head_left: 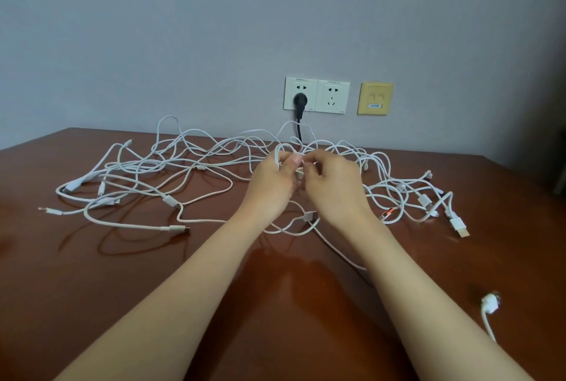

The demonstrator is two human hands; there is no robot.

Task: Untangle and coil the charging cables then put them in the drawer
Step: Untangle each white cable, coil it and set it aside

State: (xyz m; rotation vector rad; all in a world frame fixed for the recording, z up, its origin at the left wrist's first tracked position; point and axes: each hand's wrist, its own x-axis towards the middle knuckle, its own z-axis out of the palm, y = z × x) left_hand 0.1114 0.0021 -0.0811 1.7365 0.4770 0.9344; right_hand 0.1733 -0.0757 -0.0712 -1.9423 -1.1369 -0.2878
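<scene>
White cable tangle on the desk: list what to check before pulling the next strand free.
1. Grip: left hand and right hand both pinch strands at the middle of the white charging cables. Ok.
2. Separation: the cables cross one another all over the brown wooden table. Not ok.
3. Black power cord from the white wall socket: it drops behind white loops; whether it is snagged, cannot tell.
4. Free end: the white USB plug at the right lies loose. Ok.
5. Storage: the drawer is not in view. Cannot tell.
</scene>
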